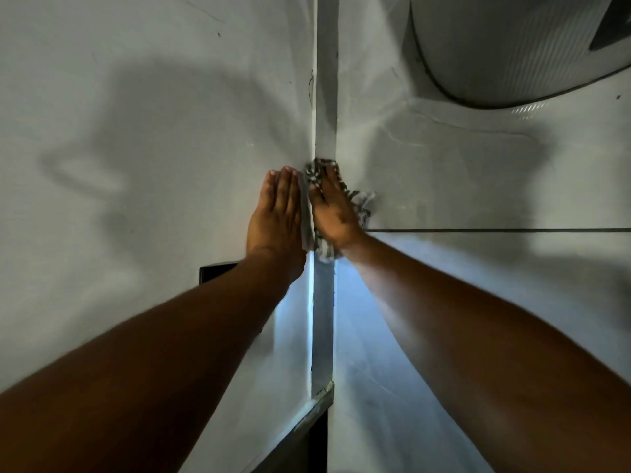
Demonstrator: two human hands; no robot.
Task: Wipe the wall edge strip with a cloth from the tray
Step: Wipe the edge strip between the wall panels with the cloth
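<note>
A grey metal edge strip (pixel 323 319) runs vertically down the wall corner in the middle of the head view. My right hand (pixel 333 213) lies flat over a checked cloth (pixel 358 199), pressing it against the strip and the right wall face. The cloth bunches out above my fingertips and to the right of my palm. My left hand (pixel 276 213) lies flat on the left wall face beside the strip, fingers together and straight, with nothing in it. Both forearms reach up from the bottom corners. No tray is in view.
A dark square plate (pixel 215 272) sits on the left wall under my left wrist. A thin dark horizontal line (pixel 495 230) crosses the right wall. A large white rounded appliance (pixel 512 46) hangs at the top right. A dark ledge (pixel 307 425) ends the strip below.
</note>
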